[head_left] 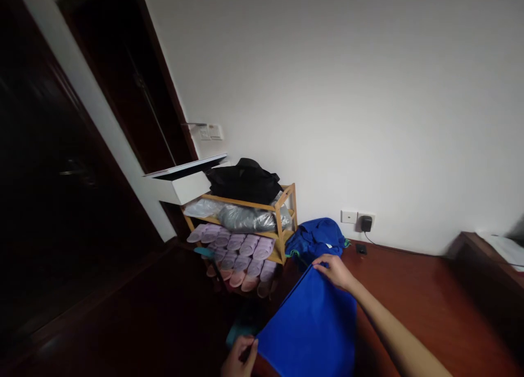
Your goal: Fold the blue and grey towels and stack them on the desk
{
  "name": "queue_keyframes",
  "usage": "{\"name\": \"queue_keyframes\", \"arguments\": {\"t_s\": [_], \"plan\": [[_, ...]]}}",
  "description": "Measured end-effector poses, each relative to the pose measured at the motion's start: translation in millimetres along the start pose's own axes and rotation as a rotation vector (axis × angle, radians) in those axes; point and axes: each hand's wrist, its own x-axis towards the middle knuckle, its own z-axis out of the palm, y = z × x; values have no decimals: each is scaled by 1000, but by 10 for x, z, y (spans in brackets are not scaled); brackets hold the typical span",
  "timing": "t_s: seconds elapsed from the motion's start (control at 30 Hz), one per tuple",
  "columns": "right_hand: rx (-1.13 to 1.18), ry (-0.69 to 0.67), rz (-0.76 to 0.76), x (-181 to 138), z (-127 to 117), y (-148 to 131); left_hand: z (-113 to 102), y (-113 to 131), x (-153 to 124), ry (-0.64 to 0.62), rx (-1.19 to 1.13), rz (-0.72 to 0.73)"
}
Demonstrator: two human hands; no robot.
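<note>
Cloth (309, 325): smooth blue fabric, between both hands, edge drawn straight | left hand (239, 357): pinching near end of edge | right hand (333, 270): pinching far end | rack (279, 219): wooden, angular | heap (319, 236): crumpled blue fabric, beside rack

Plain bright blue cloth (313, 322), black bag (245, 184), white box (191, 189), lilac and pink slippers (248, 246), reddish-brown floor (413, 300)

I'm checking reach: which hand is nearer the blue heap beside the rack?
Right: the right hand appears just below the blue heap; the left hand is lower, farther away.
</note>
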Motion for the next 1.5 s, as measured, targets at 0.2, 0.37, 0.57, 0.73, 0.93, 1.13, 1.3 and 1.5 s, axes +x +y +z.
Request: {"name": "queue_keyframes", "arguments": {"t_s": [0.2,0.37,0.57,0.73,0.93,1.13,1.3,1.5], "plan": [[60,81,-1,-757,-1227,-545,-237,1077,209,-122,2,426],[123,175,81,-1507,-1878,-998,-252,1875,77,-323,10,508],[162,325,196,-2210,-2312,-1285,-179,2550,26,-472,-89,537],[220,466,270,-2604,-2493,-1493,-183,3138,91,-608,-303,501],[301,575,270,-2895,-2477,-1582,-144,3545,25,-638,-339,523],[205,613,289,-3037,-2500,-1567,-54,3519,5,-773,-280,488],[153,534,286,-3162,-2485,-1604,-96,3469,-21,-762,-293,466],[100,562,259,-3309,-2419,-1660,-189,3434,-152,-709,-399,451]]}}
